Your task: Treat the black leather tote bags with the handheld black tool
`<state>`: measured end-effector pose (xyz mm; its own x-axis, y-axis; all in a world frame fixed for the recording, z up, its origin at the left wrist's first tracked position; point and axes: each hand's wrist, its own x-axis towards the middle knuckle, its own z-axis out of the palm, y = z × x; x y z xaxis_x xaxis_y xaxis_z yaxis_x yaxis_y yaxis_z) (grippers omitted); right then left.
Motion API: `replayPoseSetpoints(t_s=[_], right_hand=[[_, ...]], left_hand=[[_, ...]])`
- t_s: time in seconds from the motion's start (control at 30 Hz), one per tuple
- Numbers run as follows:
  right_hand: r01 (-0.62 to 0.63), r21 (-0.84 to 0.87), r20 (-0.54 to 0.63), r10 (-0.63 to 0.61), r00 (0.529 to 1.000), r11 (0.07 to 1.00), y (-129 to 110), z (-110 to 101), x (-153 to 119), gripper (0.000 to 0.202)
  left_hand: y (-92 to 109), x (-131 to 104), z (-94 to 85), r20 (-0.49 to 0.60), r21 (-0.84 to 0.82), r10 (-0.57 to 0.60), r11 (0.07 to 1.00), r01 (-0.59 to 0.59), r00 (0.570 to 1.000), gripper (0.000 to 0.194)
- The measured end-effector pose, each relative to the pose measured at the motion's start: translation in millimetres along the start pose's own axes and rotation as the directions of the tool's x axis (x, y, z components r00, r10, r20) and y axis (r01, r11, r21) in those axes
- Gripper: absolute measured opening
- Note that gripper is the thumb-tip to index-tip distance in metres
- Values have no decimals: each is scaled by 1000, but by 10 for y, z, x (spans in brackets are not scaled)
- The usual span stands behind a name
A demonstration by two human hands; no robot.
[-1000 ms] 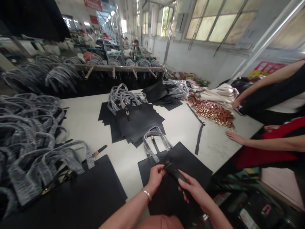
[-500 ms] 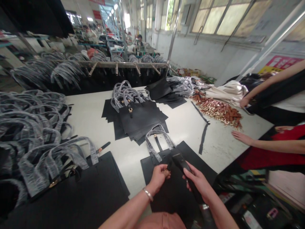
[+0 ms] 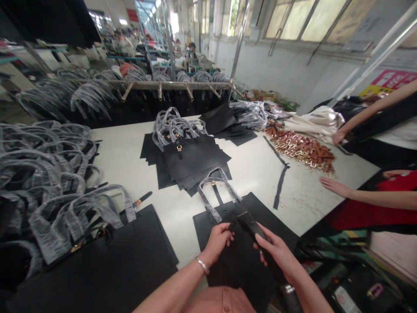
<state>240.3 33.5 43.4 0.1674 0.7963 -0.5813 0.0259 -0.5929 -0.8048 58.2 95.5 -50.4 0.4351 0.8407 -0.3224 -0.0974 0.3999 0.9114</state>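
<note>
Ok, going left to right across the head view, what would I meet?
Heap of plastic-wrapped bag handles, gold buckle on the middle bag pile, left hand, right hand holding a black handheld tool, co-worker's hand flat on the table.

The bag looks smooth and matt, its plastic-wrapped handles glossy.

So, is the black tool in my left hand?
No, your right hand is holding the black tool.
</note>
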Motion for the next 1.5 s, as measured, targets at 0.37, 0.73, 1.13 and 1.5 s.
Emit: replayPoseSetpoints(t_s=[0.37, 0.73, 1.13, 1.5], right_hand=[[-105, 48, 181, 95, 979, 993, 147, -15, -143, 75], [-51, 79, 36, 48, 998, 996, 146, -69, -82, 79], [-92, 4, 69, 92, 993, 996, 277, -27, -185, 82], [-101, -27, 83, 103, 991, 995, 352, -6, -147, 85]], left_hand=[[-45, -26, 8, 5, -200, -56, 978, 56, 998, 41], [3, -51, -2, 68, -486, -311, 819, 304, 948, 18], [-130, -25, 21, 129, -618, -434, 668, 415, 891, 5], [-166, -73, 41, -154, -439, -301, 874, 208, 941, 22]])
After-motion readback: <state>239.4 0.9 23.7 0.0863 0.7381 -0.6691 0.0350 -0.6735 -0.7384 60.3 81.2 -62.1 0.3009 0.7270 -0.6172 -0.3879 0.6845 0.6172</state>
